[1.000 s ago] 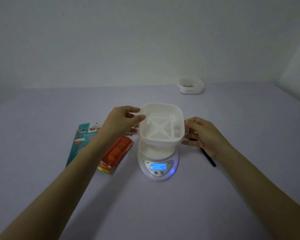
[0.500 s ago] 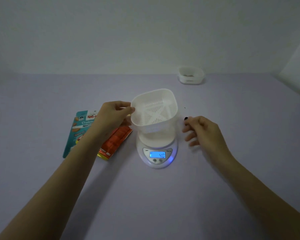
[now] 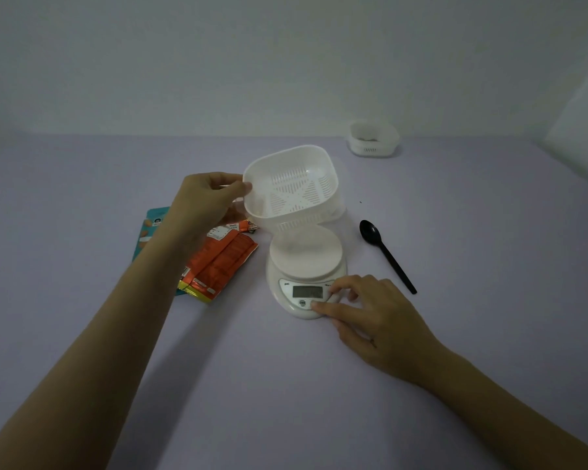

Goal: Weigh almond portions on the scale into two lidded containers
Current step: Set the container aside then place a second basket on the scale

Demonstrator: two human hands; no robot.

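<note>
My left hand grips the near-left rim of a white slotted container and holds it tilted in the air, above and behind the white kitchen scale. The scale's round platter is bare and its display is dark. My right hand rests at the scale's front right, its index fingertip on a button below the display. It holds nothing. A second white container with something brown inside stands far back right.
A black plastic spoon lies right of the scale. An orange snack packet and a teal almond bag lie left of it, partly under my left forearm. All rest on a pale purple table.
My right hand let go of the container and came down to the scale's buttons. The left hand alone holds the container, now higher and tilted. The lit blue display has gone dark.
</note>
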